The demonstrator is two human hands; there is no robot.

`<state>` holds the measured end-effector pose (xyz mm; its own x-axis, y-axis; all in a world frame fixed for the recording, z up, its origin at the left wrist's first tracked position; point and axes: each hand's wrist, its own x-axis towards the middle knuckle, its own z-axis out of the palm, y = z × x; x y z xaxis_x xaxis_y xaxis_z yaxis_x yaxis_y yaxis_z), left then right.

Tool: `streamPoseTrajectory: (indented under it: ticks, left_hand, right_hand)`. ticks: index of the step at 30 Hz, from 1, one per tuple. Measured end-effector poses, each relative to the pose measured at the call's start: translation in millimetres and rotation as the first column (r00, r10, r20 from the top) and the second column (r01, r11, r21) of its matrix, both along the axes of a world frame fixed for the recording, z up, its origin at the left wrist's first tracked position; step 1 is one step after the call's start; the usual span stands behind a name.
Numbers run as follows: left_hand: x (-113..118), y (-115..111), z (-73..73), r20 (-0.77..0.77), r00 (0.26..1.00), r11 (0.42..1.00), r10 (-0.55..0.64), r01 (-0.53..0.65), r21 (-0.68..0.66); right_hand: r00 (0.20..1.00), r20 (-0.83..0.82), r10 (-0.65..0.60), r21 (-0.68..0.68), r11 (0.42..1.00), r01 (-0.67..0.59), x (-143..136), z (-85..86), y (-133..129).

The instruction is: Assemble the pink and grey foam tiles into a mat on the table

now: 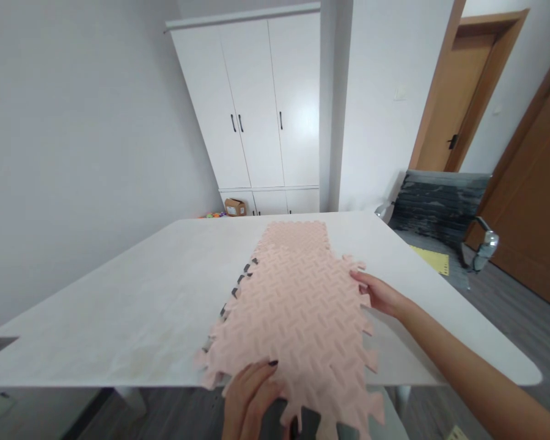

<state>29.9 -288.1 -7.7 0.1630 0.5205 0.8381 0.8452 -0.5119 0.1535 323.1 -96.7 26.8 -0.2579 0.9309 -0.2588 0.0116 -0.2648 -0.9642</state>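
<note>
A pink foam mat [297, 311] with a raised pattern and jigsaw edges lies on the white table, its near end reaching past the front edge. Another pink mat [297, 235] is at its far end. Dark pieces [235, 293] show along the left edge and at the near end. My left hand [252, 394] grips the near left part of the mat, fingers on top and thumb hidden. On the right edge, my right hand [376, 292] pinches the mat between thumb and fingers.
The white table [132, 305] spreads to both sides. Beyond it stand a white cabinet [275, 116] and a cardboard box [235, 207]. A dark chair [440, 208] is at the right, near a yellow sheet [431, 259].
</note>
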Motion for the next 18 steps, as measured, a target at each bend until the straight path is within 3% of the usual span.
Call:
streamPoseTrajectory:
  ticks: [2,5,7,10,13,18]
  left_hand:
    - [1,8,-1.2,-0.07,0.997,0.999,0.03,-0.033,-0.043]
    - [2,20,-13.4,-0.208,0.972,0.991,0.11,-0.124,-0.055]
    - [0,26,-23.9,-0.283,0.95,0.989,0.134,-0.146,-0.023]
    - [-3,29,-34.9,-0.338,0.932,0.99,0.132,-0.143,-0.006]
    - [-4,32,-39.4,-0.313,0.937,0.987,0.153,-0.163,-0.005]
    - [1,35,-43.1,-0.192,0.966,0.983,0.173,-0.18,-0.023]
  right_hand:
    - [0.979,0.152,0.132,0.051,0.989,-0.141,-5,-0.9,11]
    - [0.864,0.454,0.218,0.007,0.969,-0.248,4,2.2,33]
    - [0.767,0.612,0.191,-0.025,0.974,-0.223,17,5.2,52]
    - [0.685,0.728,0.021,0.04,0.997,-0.073,31,8.2,85]
    - [0.751,0.658,-0.061,0.053,0.998,0.035,24,7.4,113]
    - [0.858,0.509,-0.068,0.011,0.997,0.073,-20,0.1,140]
